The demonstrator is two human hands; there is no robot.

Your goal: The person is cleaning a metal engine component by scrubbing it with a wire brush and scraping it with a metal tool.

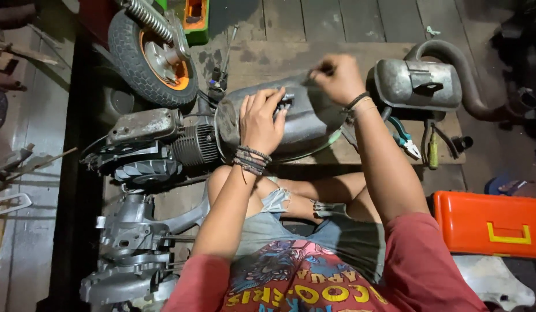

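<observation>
Knees bare below; left hand lies flat, released, steadying the grey tank, right hand clenched on a small tool. Best keep the tank pinned firmly.

Left hand: flat on top of metal cowl, centre of view, fingers at a small fitting on it.
Right hand: on cowl's far edge, right of left hand, pinching sth small; can't tell what.
Cowl: on wooden board, just beyond person's knees.
Engine block: touching cowl's left end.
Wheel: behind engine, far left.
Muffler: right of cowl, on board; pipe curves off right.
Pliers + screwdriver: just in front of muffler.
Toolbox: near right, beside person's right arm.
Engine casings: near left, in front of engine.
</observation>
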